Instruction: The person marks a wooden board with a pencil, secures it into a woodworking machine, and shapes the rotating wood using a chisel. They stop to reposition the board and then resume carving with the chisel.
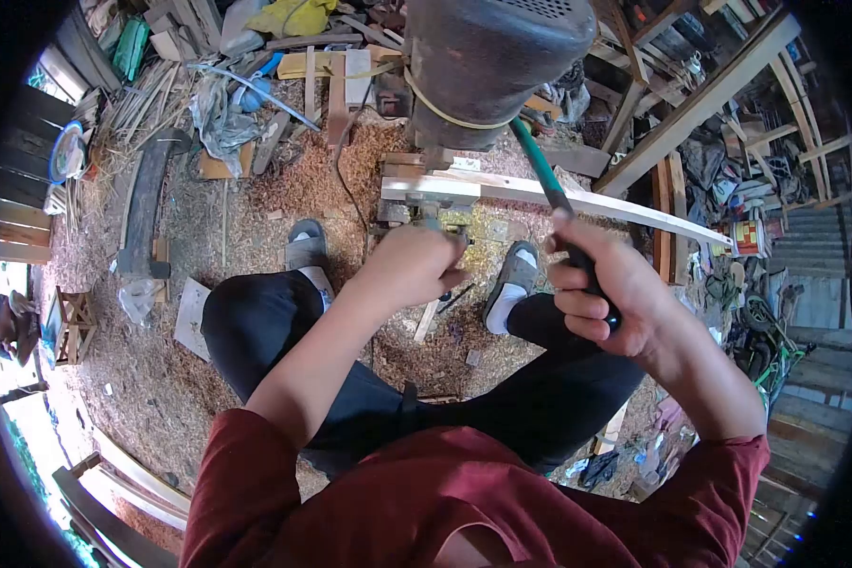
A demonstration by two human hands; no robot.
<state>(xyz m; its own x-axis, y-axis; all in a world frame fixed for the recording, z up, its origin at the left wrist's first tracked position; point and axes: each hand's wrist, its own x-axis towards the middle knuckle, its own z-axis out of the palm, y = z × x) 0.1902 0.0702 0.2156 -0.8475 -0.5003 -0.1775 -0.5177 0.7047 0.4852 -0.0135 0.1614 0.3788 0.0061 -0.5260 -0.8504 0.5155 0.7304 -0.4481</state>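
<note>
My right hand point(620, 284) is wrapped around the black grip of a green lever point(538, 163), which runs up beside a large dark machine housing point(488, 66). Below that housing lies a long pale wooden beam point(615, 203), stretching from the middle toward the right. My left hand point(412, 265) is closed, its fingers curled, just in front of the metal clamp point(428, 204) at the beam's near side. What its fingers hold, if anything, is hidden by the hand. The machine's cutting end is out of sight behind the housing and the beam.
Wood shavings point(298, 189) cover the ground around my sandalled feet. A dark cable point(341, 166) runs down left of the machine. Scrap boards point(336, 90) are piled at the back. A thick timber point(701, 104) slants across the upper right, and a green bicycle point(776, 355) stands far right.
</note>
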